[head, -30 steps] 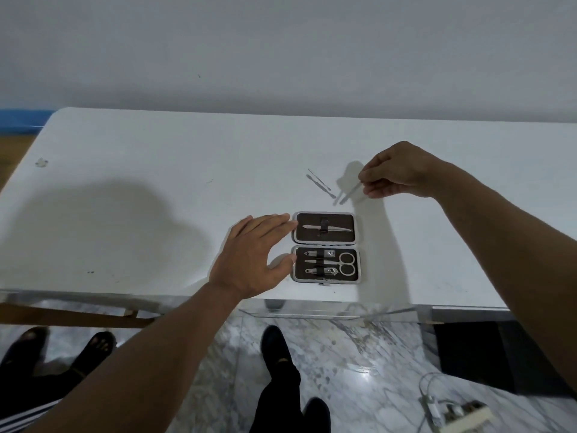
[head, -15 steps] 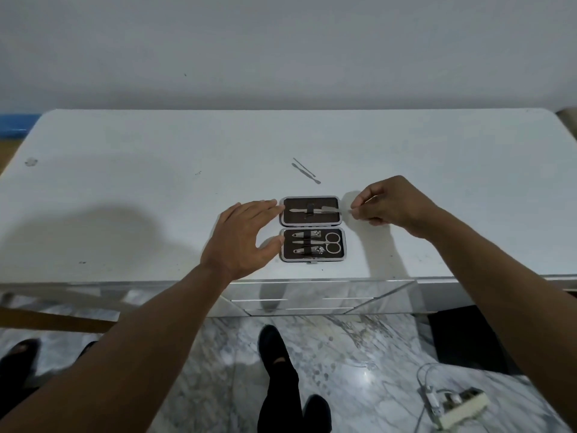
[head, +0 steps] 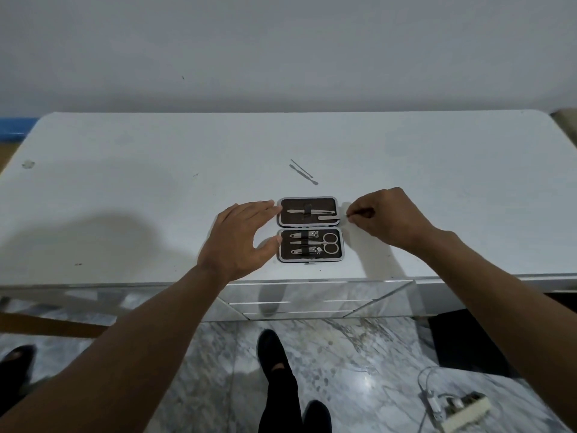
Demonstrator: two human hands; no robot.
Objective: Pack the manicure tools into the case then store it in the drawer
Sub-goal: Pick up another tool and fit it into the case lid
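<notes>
Head view shows the manicure case lying open on the white table, just behind its front edge and a little left of the frame's middle, where it also lay half a second ago. The right hand sits just right of the case's upper half, thumb and forefinger pinching the outer end of a flat metal tool. A second ago this hand held the tool in the air farther back, near the two loose tools. Half a second ago it had come down to the case's right edge. Now the tool's rounded end lies inside the upper half, just below the strapped tool already there. Whether it has reached the strap cannot be told. The left hand has kept its place, fingers straight and relaxed. Its fingertips touch the left edge of the upper half, and the thumb touches the left edge of the lower half. That lower half holds small scissors on the right and two nail clippers with a third slim piece on the left. The two loose tools remain on the table beyond the case, unmoved. Mirrored drawers show under the table edge, directly below the case.
</notes>
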